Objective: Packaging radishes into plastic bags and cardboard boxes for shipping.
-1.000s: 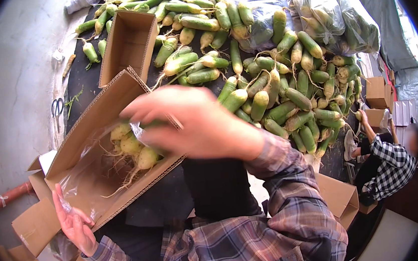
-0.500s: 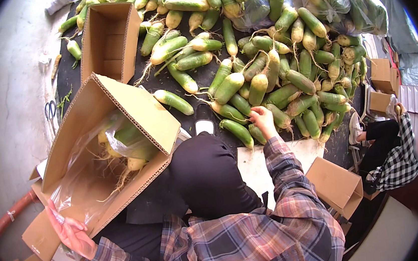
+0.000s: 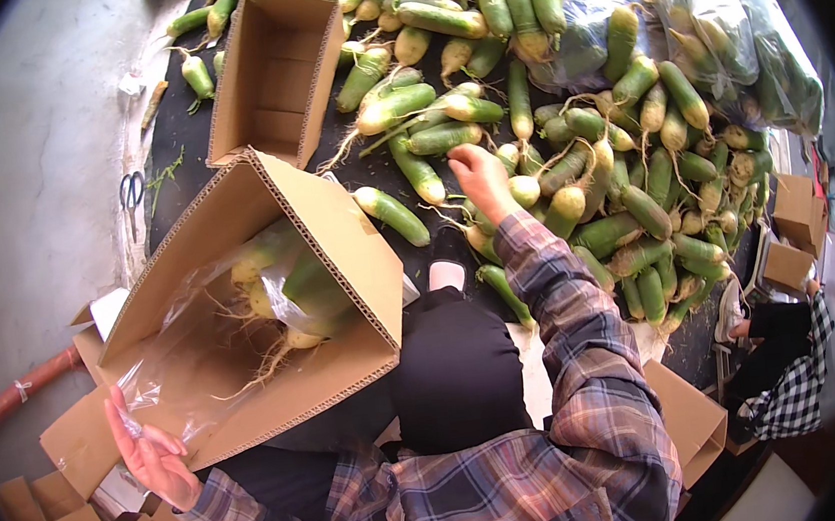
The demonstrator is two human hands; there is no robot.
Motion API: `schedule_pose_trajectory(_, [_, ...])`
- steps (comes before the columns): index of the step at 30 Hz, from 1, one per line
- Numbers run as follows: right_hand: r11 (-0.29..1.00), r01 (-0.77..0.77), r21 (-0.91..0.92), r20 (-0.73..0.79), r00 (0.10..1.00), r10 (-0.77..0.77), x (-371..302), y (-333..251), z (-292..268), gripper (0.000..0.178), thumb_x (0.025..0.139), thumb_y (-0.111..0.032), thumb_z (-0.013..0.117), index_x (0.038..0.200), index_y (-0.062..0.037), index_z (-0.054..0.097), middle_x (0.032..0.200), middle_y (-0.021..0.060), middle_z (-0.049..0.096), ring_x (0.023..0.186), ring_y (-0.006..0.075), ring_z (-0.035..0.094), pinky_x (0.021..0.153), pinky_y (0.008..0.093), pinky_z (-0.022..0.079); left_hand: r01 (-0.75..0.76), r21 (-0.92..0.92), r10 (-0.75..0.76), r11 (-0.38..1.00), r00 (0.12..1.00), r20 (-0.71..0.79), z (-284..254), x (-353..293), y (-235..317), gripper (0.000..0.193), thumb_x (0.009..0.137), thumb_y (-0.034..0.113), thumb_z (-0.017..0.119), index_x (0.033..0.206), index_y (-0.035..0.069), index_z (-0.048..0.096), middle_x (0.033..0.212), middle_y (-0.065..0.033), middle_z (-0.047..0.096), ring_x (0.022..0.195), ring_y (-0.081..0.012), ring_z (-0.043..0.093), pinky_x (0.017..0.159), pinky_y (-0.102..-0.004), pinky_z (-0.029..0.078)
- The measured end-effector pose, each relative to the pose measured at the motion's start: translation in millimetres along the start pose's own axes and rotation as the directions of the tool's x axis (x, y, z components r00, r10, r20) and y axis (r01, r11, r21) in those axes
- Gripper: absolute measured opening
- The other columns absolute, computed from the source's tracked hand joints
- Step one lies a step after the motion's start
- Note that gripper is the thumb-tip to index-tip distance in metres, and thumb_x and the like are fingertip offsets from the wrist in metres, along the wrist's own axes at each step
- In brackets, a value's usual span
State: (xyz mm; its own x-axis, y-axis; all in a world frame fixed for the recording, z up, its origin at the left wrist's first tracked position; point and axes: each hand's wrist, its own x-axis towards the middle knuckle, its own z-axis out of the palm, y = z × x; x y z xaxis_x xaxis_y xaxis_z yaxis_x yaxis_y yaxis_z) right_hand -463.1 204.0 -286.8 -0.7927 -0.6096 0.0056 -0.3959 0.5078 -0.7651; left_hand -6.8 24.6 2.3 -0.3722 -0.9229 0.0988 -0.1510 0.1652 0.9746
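Head view. Compared with half a second ago, the right hand is now showing fully, reaching out over the pile of green-and-white radishes on the dark sheet; earlier only its fingertips were peeking past the knee. The tilted cardboard box is sitting slightly lower and more to the right in the picture than before, while the left hand is remaining at its lower flap.

The right hand is lying palm down with fingers curled onto a pale radish at the near edge of the pile; whether it is actually gripping it cannot be told. The left hand is lying open, fingers spread, pressing the box flap and the edge of the clear plastic liner.

Containers: the tilted box is lined with clear plastic and is holding several radishes at its far end, roots trailing. A second cardboard box is standing open behind it, showing bare cardboard inside. Clear bags at the upper right are holding more radishes. Scissors are lying on the concrete floor.
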Motion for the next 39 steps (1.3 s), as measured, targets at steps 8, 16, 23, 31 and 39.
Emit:
schedule_pose_trajectory(8, [0.627, 0.669, -0.399, 0.191, 0.729, -0.657, 83, -61, 113, 0.029, 0.079, -0.012, 0.054, 0.107, -0.0116, 0.058, 0.106, 0.0018, 0.058, 0.118, 0.0239, 0.044, 0.094, 0.0526, 0.034, 0.002, 0.013, -0.002, 1.0, 1.0, -0.008, 4, 0, -2, 0.06, 0.091, 0.014, 0.05, 0.142, -0.004, 0.024, 0.147, -0.0252, 0.022, 0.052, -0.0045, 0.045, 0.045, -0.0148, 0.04])
schedule_pose_trajectory(16, [0.624, 0.628, -0.466, 0.396, 0.778, -0.488, 88, -68, 67, 0.011, 0.072, -0.016, 0.058, 0.073, -0.0154, 0.069, 0.093, -0.0008, 0.06, 0.101, 0.0213, 0.052, 0.084, 0.0412, 0.039, 0.009, -0.013, -0.009, 1.0, 1.0, -0.021, 1, 0, 0, 0.058, 0.091, 0.012, 0.049, 0.141, -0.004, 0.026, 0.147, -0.0252, 0.024, 0.052, -0.0041, 0.044, 0.046, -0.0147, 0.04])
schedule_pose_trajectory(23, [0.822, -0.057, 0.567, -0.083, 0.989, 0.126, 82, -77, -81, 0.012, 0.088, -0.014, 0.064, 0.093, -0.0058, 0.07, 0.082, -0.0026, 0.067, 0.068, 0.0007, 0.053, 0.055, 0.0165, 0.041, 0.025, -0.073, -0.025, 0.997, 1.0, -0.001, 3, -1, 9, 0.058, 0.088, 0.009, 0.05, 0.14, -0.004, 0.028, 0.146, -0.0242, 0.028, 0.05, -0.0025, 0.042, 0.047, -0.0144, 0.039])
schedule_pose_trajectory(31, [0.816, 0.143, 0.56, -0.309, 0.95, 0.045, 11, -171, -220, 0.019, 0.091, -0.024, 0.06, 0.095, -0.0078, 0.069, 0.09, 0.0, 0.067, 0.074, 0.0039, 0.056, 0.053, 0.0172, 0.047, 0.033, -0.135, -0.016, 0.99, 0.992, 0.122, -2, -1, 9, 0.059, 0.086, 0.011, 0.053, 0.14, 0.0, 0.032, 0.145, -0.0204, 0.032, 0.05, -0.0013, 0.042, 0.048, -0.0147, 0.039])
schedule_pose_trajectory(39, [0.693, 0.378, 0.614, -0.305, 0.923, -0.233, -36, -311, -250, 0.022, 0.095, -0.018, 0.052, 0.101, -0.0011, 0.064, 0.102, 0.0094, 0.065, 0.083, 0.0107, 0.06, 0.059, 0.0201, 0.054, 0.141, -0.161, -0.111, 0.977, 0.978, 0.178, -2, 1, 13, 0.061, 0.084, 0.002, 0.049, 0.142, 0.004, 0.03, 0.144, -0.0103, 0.038, 0.053, -0.0019, 0.046, 0.049, -0.0164, 0.043])
